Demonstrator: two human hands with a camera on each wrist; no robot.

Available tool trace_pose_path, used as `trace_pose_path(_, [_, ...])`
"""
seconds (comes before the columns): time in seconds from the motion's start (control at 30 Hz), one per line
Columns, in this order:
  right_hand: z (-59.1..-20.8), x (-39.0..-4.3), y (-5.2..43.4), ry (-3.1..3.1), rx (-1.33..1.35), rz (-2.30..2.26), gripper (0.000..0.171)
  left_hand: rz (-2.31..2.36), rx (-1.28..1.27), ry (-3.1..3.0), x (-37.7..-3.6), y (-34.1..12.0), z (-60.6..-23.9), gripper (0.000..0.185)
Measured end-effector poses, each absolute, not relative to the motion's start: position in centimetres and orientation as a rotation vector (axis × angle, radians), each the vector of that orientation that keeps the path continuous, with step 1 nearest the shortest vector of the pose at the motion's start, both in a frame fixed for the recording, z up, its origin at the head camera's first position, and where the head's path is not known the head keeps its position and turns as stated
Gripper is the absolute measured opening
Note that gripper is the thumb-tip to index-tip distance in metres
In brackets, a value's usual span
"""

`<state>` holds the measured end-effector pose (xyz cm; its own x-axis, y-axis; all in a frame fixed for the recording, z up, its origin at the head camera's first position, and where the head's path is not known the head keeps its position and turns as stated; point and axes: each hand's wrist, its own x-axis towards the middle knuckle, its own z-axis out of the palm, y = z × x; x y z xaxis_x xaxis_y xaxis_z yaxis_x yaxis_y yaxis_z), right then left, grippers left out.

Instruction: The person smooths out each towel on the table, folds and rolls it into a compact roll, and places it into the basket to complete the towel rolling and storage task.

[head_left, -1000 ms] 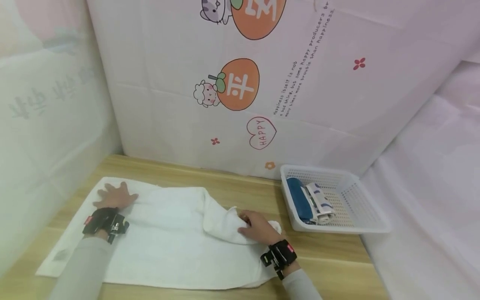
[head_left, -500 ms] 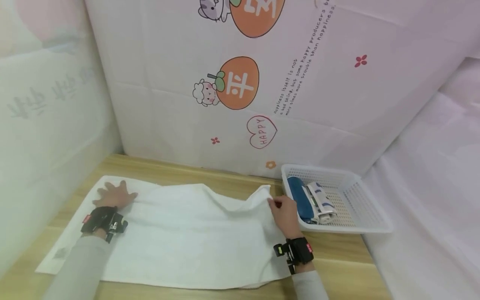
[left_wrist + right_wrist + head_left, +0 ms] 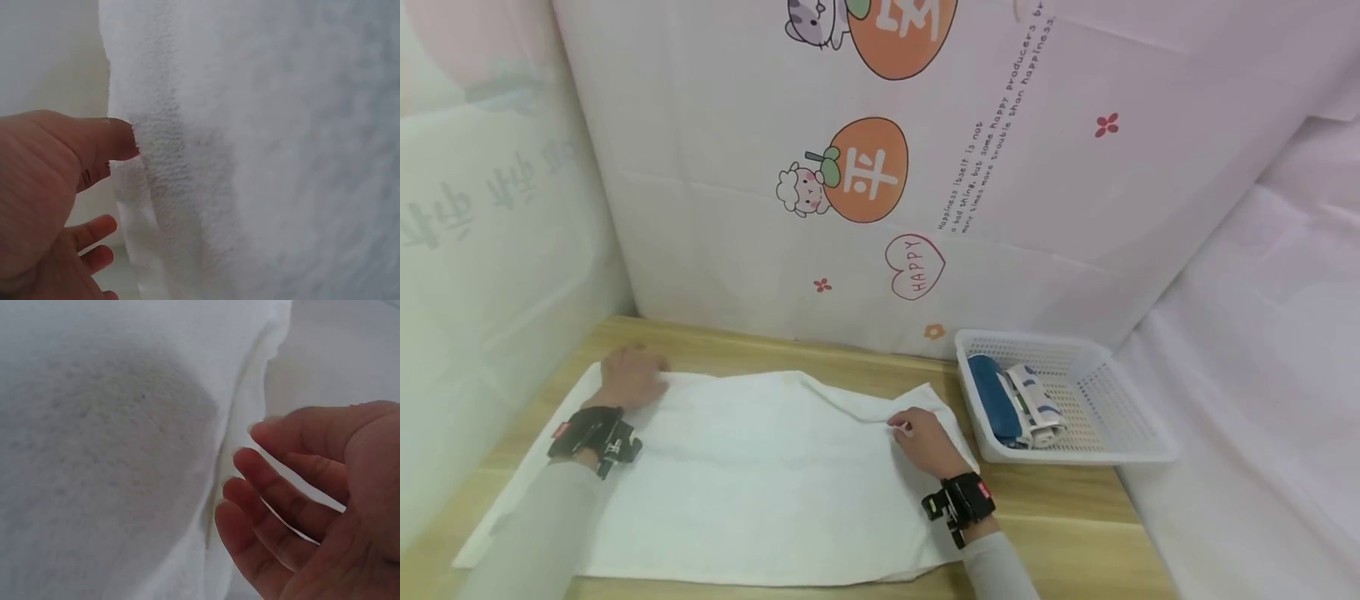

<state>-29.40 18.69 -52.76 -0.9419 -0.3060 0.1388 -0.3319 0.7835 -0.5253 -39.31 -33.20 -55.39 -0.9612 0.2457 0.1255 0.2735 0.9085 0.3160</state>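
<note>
A white towel [image 3: 760,483] lies spread on the wooden table, with a fold along its far right edge. My left hand [image 3: 631,379] is at the towel's far left part. In the left wrist view, the thumb and index finger of that hand [image 3: 44,181] pinch the towel's edge [image 3: 159,137], while the other fingers curl loosely apart from it. Over the right part of the towel is my right hand [image 3: 925,442], close to the folded edge. The right wrist view has its fingers [image 3: 262,481] loosely bent beside a towel edge [image 3: 244,394], with no cloth gripped.
A white plastic basket [image 3: 1138,417] stands at the right of the table [image 3: 1060,533], holding a blue roll [image 3: 992,400] and a rolled patterned cloth [image 3: 1036,408]. White printed sheets [image 3: 715,208] enclose the back and sides.
The left hand has gone from flat and spread to pinching the towel's edge. The right hand drew the far right corner out, then came back left and let go.
</note>
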Motion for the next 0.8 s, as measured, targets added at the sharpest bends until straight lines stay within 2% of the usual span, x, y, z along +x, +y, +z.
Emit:
trace_pose_path(0.2, [-53.3, -32.1, 18.4, -2.932, 0.568, 0.883, 0.029, -0.654, -0.503, -2.927, -39.3, -33.4, -54.3, 0.013])
trace_pose_path(0.33, [-53.3, -34.1, 18.4, -2.853, 0.575, 0.851, 0.036, -0.812, -0.543, -2.916, -39.0, -33.7, -53.5, 0.028])
trace_pose_path(0.43, [-53.2, -35.3, 18.2, -2.877, 0.641, 0.906, 0.042, -0.854, -0.581, -2.917, -38.7, -33.8, -53.2, 0.027])
trace_pose_path(0.53, [-53.1, -36.1, 18.0, -2.970, 0.680, 0.928, 0.036, -0.794, -0.622, -2.887, -38.5, -33.8, -52.9, 0.020])
trace_pose_path(0.63, [-52.8, -36.8, 18.0, -3.026, 0.569, 0.876, 0.022, -0.705, -0.582, -2.844, -38.2, -33.6, -52.6, 0.016])
trace_pose_path(0.7, [-52.4, -37.3, 18.2, -3.002, 0.470, 0.848, 0.014, -0.650, -0.521, -2.792, -38.0, -33.3, -52.3, 0.019])
trace_pose_path(0.8, [-52.2, -38.1, 18.4, -2.906, 0.367, 0.849, 0.015, -0.604, -0.379, -2.738, -37.9, -32.7, -51.9, 0.028])
